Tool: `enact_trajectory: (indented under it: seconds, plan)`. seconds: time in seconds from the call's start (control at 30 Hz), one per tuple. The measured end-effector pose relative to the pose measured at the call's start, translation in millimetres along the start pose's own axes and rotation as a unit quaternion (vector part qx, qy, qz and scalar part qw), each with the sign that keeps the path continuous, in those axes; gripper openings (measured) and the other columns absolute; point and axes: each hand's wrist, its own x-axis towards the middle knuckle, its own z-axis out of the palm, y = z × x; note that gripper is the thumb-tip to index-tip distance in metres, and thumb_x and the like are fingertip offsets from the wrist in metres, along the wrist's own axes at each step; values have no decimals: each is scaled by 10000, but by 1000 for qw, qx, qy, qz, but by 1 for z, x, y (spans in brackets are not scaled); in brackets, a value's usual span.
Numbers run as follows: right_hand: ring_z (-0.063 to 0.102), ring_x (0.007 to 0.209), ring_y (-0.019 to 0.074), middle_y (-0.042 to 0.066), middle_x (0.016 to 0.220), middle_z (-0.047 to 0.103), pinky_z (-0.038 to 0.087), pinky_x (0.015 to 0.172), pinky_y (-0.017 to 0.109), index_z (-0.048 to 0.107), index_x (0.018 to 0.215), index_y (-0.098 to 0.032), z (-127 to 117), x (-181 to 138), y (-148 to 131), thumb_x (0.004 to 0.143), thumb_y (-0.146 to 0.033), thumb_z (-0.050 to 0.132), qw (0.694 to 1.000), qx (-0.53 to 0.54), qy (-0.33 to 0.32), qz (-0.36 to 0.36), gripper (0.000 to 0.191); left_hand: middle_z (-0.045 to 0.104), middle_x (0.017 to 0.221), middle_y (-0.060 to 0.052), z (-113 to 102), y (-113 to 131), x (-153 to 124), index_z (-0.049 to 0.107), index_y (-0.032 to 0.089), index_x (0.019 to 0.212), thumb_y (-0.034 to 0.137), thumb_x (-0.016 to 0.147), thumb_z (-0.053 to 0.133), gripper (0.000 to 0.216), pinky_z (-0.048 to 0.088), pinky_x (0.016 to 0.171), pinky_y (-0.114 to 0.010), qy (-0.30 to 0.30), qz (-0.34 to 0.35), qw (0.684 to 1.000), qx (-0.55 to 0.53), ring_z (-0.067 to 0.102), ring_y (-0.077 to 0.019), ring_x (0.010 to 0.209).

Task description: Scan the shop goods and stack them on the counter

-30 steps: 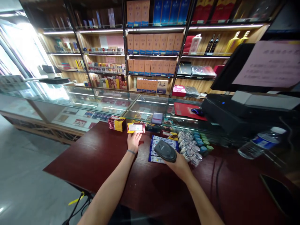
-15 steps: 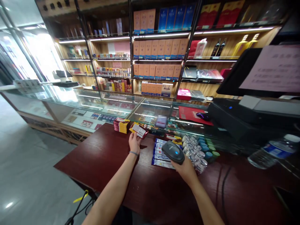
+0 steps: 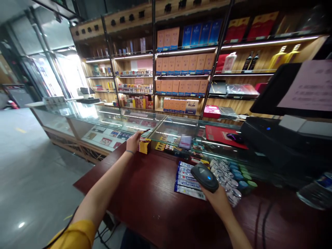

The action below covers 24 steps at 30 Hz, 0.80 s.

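Observation:
My left hand (image 3: 133, 142) is closed on a flat yellow and red packet (image 3: 146, 131), seen nearly edge-on, just above a stack of similar packets (image 3: 144, 146). That stack stands at the dark red table's far edge, partly hidden by the hand. In my right hand (image 3: 216, 197) is a black barcode scanner (image 3: 204, 177) with a lit blue light. Beneath and beside it lies a row of blue and white sachets (image 3: 185, 178). Several silver-topped cans (image 3: 225, 176) stand to its right, with blue and green ones (image 3: 241, 174) beyond.
A glass display counter (image 3: 129, 121) runs behind the table (image 3: 145, 186). At the right stand a monitor (image 3: 275, 86) with a pink paper and a water bottle (image 3: 316, 192). A red mat (image 3: 223, 135) bears a mouse (image 3: 234, 137). Shelves of boxes line the wall.
My left hand has carried the packet leftward to above the stack, turning it from label-up to edge-on. My right hand still holds the scanner over the sachets. The view has shifted left and up.

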Motion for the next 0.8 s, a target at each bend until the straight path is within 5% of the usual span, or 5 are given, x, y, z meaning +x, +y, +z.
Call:
enact_trajectory:
  seconds: [0.1,0.2,0.43,0.8]
  plan:
    - [733,932,308,110,1002,777,595,817,410,718,1049,-167,-1,1,7,699,-445,734,1000,-8,0,0,447,736,1079,-66,-12,-14,2,721,295,1045,105,760,613,359,492,939,-330,-137,80,985,72,669,-241,1017]
    - [732,933,307,108,1003,776,593,820,410,719,1042,-170,-2,2,11,706,-444,729,1000,-12,16,-3,433,726,1127,-63,-14,-22,0,725,308,1022,63,728,608,400,459,1022,-332,-193,125,970,83,650,-225,1095]
    - [726,946,328,118,995,776,589,809,418,697,1047,-162,0,1,7,682,-467,731,999,-10,26,24,477,737,1021,-50,-7,-31,7,725,294,937,95,711,623,318,457,997,-273,-227,95,969,-7,677,-172,999]
    - [726,825,322,44,673,737,588,650,364,722,918,-213,0,-2,-14,673,-416,737,997,14,69,13,319,706,1134,-83,1,-41,12,692,271,1069,154,757,578,352,419,1075,-372,-280,176,937,113,633,-218,1117]
